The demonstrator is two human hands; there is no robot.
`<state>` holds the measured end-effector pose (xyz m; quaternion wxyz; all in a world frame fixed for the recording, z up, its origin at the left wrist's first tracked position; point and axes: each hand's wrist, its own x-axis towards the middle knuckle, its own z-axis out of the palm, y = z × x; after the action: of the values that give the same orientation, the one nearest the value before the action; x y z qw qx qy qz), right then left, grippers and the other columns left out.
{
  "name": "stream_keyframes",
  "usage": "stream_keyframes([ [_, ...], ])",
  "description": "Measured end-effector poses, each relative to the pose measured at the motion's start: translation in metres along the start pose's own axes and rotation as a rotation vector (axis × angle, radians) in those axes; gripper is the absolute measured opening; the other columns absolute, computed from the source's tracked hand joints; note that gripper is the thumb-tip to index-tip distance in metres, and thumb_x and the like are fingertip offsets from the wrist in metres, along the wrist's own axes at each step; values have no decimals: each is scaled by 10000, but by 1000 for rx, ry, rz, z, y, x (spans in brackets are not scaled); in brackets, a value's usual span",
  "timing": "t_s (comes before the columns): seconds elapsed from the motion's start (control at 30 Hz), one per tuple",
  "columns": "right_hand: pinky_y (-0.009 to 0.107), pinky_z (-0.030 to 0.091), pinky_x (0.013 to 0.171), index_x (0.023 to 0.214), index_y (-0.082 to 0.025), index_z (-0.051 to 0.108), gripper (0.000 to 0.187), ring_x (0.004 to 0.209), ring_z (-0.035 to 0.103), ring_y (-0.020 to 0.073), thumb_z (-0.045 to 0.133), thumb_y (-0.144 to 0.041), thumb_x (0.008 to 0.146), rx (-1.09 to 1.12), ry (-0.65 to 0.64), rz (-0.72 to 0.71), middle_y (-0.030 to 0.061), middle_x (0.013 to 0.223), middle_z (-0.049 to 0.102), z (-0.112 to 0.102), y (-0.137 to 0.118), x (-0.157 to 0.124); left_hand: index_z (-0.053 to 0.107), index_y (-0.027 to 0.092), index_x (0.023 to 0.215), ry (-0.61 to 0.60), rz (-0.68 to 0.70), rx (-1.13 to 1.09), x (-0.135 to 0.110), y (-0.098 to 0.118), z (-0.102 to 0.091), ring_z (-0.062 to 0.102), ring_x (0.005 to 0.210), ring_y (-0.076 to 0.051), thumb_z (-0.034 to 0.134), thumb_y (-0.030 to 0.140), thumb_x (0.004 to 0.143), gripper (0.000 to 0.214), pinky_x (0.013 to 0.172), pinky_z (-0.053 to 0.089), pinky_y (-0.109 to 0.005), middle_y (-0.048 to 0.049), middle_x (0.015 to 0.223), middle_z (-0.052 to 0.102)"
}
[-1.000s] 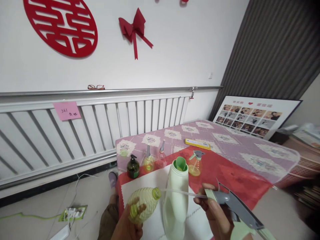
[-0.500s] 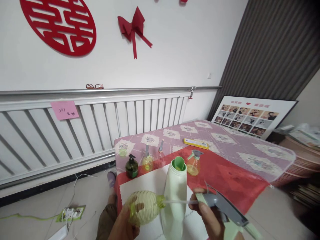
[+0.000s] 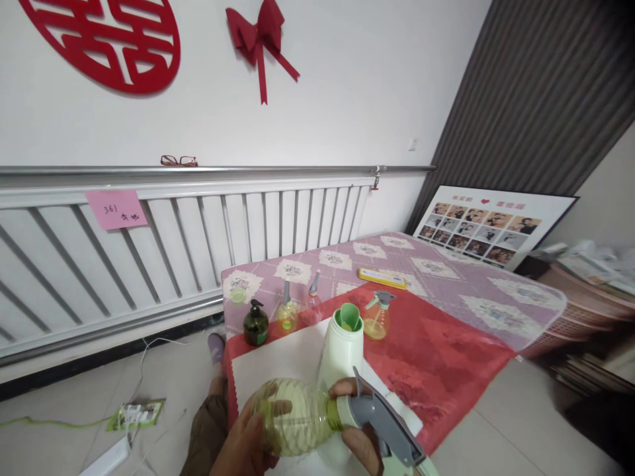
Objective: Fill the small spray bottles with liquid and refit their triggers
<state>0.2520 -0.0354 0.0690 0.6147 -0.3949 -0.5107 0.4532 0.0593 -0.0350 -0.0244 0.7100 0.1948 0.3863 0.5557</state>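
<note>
My left hand (image 3: 243,439) is wrapped round a clear green-tinted spray bottle (image 3: 292,416), held on its side near the bottom of the view. My right hand (image 3: 360,436) grips the grey and green trigger spray head (image 3: 384,426), whose collar now sits against the bottle's neck with the dip tube inside. Just behind them stands a tall white bottle (image 3: 342,347) with an open green spout on a white sheet (image 3: 272,360).
A table with a red cloth (image 3: 436,350) over a pink patterned cover holds a dark green pump bottle (image 3: 256,324), small spray bottles (image 3: 286,316), an orange trigger sprayer (image 3: 377,320) and a yellow case (image 3: 381,278). A white radiator (image 3: 173,244) lines the wall; cables lie on the floor (image 3: 124,423).
My right hand has moved left, sliding the dip tube into the bottle until the spray head meets the neck. The view has tilted slightly down and right.
</note>
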Motion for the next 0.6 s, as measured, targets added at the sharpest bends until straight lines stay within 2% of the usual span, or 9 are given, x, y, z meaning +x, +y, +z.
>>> stream_keyframes([
  [0.23, 288, 491, 581, 914, -316, 710, 358, 639, 620, 202, 754, -567, 663, 16, 26, -7, 9, 799, 683, -2, 8, 3, 597, 190, 1182, -44, -17, 29, 1, -1, 3, 576, 543, -98, 756, 565, 699, 632, 440, 369, -208, -108, 1004, 713],
  [0.43, 299, 488, 549, 884, -338, 722, 368, 608, 602, 205, 739, -606, 633, -59, 25, -39, 6, 810, 680, 0, 11, 5, 582, 189, 1244, -32, -16, 16, 7, -8, 6, 549, 484, -93, 790, 533, 666, 704, 407, 350, -205, -101, 923, 729],
  [0.6, 301, 502, 582, 910, -287, 714, 395, 649, 620, 196, 739, -598, 666, -98, -2, -89, 28, 846, 679, -8, 13, 8, 585, 175, 1195, -22, 30, 56, 3, -7, 4, 553, 493, -98, 787, 570, 649, 703, 405, 344, -212, -144, 1025, 718],
])
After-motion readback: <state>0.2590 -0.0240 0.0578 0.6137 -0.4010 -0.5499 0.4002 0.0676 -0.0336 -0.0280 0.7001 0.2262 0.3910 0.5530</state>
